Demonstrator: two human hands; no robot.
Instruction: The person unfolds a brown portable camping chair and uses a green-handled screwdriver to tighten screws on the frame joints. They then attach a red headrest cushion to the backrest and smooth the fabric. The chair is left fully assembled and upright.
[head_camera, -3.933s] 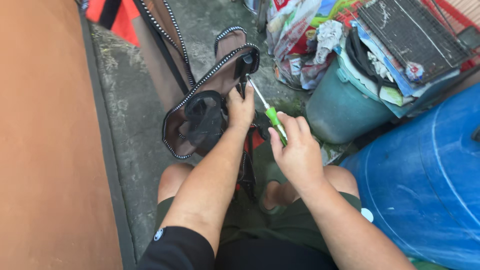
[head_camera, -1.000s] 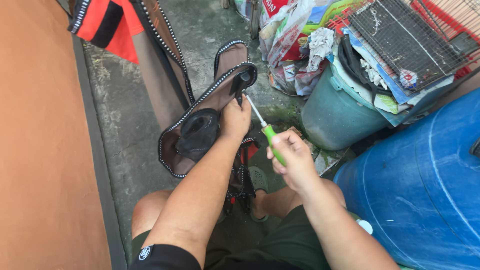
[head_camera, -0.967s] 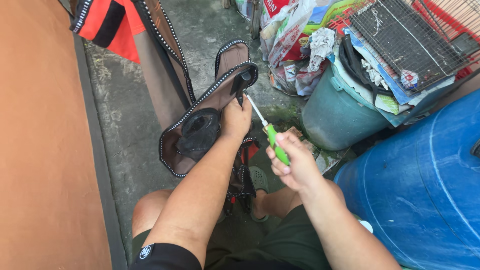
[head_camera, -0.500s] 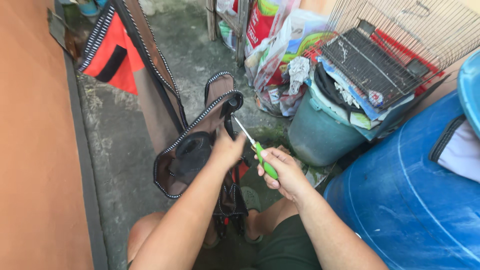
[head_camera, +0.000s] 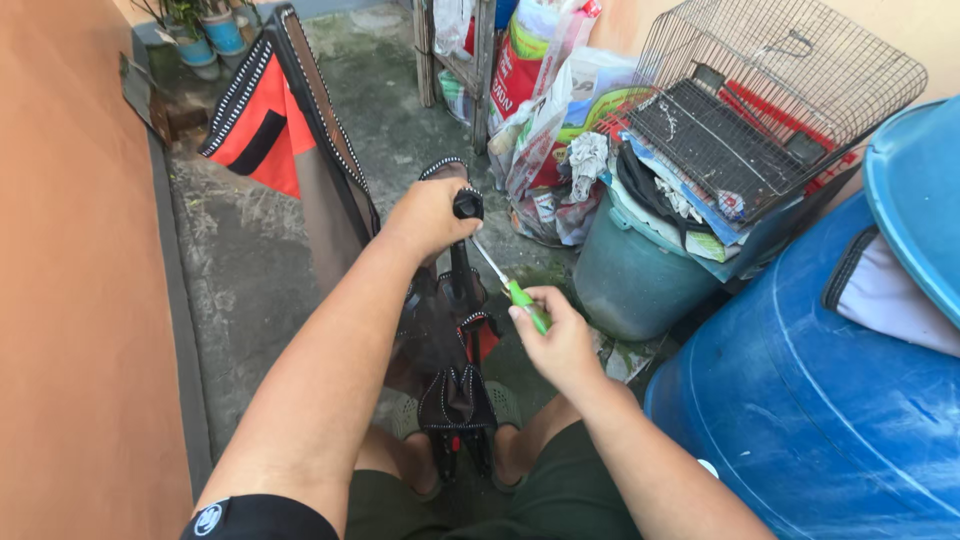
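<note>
Hands first: the left hand (head_camera: 432, 215) is clamped over the top of the folded chair frame (head_camera: 455, 330), right by its black knob (head_camera: 468, 205), and the right hand (head_camera: 556, 340) is wrapped around the green-handled screwdriver (head_camera: 515, 290), whose tip is aimed toward that knob at about 11 o'clock from the fist. Whether the tip actually touches can't be made out.

Compared with half a second back, the view has been tilted up: the wire cage (head_camera: 770, 110) on the junk pile at 2 o'clock is now seen whole, and plant pots (head_camera: 205, 35) have shown up at 11 o'clock. The left hand has been shifted higher, onto the top of the frame.

Hidden stuff: the shaft's end is lost behind the knob, the frame's lower part is tucked between the knees, and the blue barrel (head_camera: 830, 400) at 4 o'clock is cut off by the edge.
</note>
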